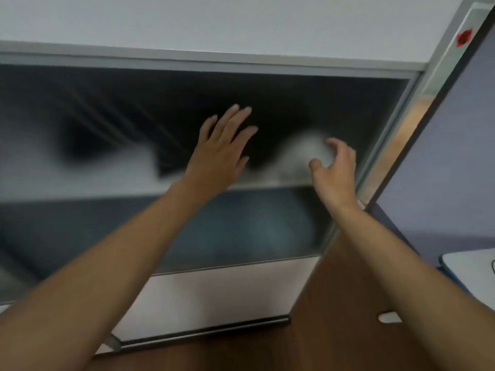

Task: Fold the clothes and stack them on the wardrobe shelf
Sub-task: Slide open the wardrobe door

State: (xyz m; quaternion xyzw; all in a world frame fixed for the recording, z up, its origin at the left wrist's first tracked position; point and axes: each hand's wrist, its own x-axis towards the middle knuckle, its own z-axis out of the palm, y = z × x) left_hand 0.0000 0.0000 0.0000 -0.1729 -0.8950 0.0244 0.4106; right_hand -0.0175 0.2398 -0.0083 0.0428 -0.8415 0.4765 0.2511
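Now | grey cloth (300, 153) on shelf (80, 184) | right grip (334, 172) curled just before it

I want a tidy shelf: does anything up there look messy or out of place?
The pale bundle at the right hand looks bunched into a lump rather than folded flat; blur hides more.

One head-worn camera, tilted upward, looks close into the wardrobe shelf (214, 187), with its door (442, 162) at right.
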